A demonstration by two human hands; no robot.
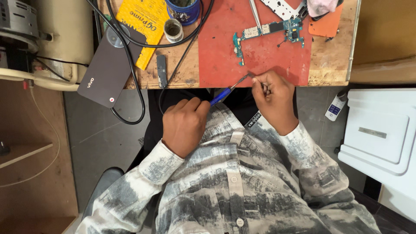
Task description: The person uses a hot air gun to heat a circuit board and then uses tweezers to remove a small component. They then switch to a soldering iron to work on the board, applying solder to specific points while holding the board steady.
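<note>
A blue-handled tool (223, 93) is gripped in the left hand (185, 123), its long axis running toward two o'clock to the closed fingertips of the right hand (273, 97), the circuit board (268, 34) lying at twelve o'clock.

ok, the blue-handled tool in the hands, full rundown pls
The blue-handled tool is slim, with a glossy, plastic-looking blue grip and a thin grey metal shaft that looks like a small screwdriver's. It lies slanted, handle low toward the left hand, tip up toward the right hand. The left hand grips the handle end; the right hand's fingers pinch at the tip, which is hidden there. It is held just off the near edge of the red mat, above the person's lap.
</note>
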